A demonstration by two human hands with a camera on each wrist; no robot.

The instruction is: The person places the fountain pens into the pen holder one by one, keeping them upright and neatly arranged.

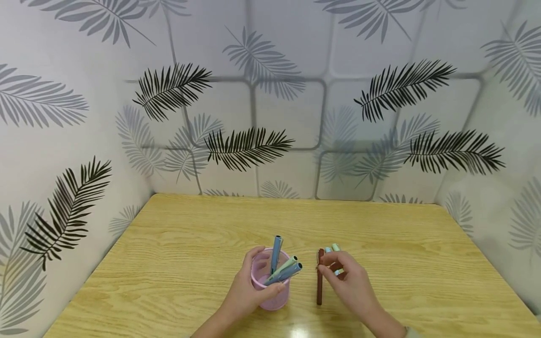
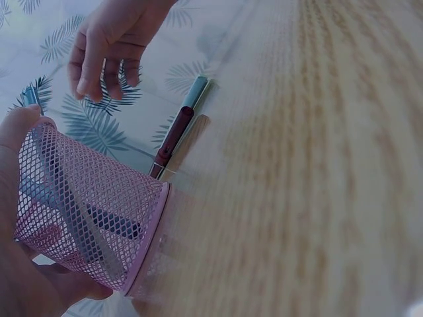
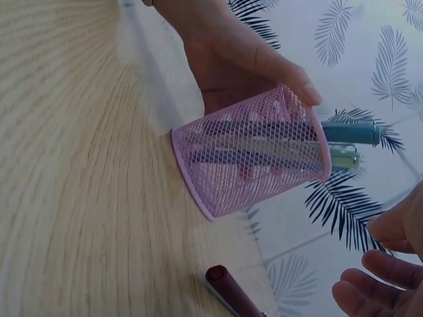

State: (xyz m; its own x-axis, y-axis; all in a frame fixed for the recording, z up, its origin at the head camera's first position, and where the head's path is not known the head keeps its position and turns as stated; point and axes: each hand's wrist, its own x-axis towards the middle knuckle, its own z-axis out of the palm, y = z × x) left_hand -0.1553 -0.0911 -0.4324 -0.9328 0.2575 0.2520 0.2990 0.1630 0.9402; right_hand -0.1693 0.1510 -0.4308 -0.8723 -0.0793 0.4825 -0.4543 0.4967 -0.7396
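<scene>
My left hand [image 1: 250, 287] grips a pink mesh cup [image 1: 276, 295] that stands on the wooden table [image 1: 177, 253], thumb on the far rim and fingers round the near side. Three blue and pale green pens [image 1: 285, 271] stick out of the cup. In the right wrist view the mesh cup [image 3: 251, 158] shows the pens inside. My right hand [image 1: 340, 276] hovers just right of the cup, fingers loosely curled over a dark red pen [image 1: 319, 288] lying on the table. Its fingertips are at the pen's far end and hold nothing. Pale blue and green pens [image 1: 335, 247] lie beyond the hand.
Walls with a leaf pattern [image 1: 253, 145] close the table in at the back and on both sides. In the left wrist view the red pen [image 2: 173, 135] and a pale green pen [image 2: 195, 92] lie side by side beside the cup [image 2: 86, 211].
</scene>
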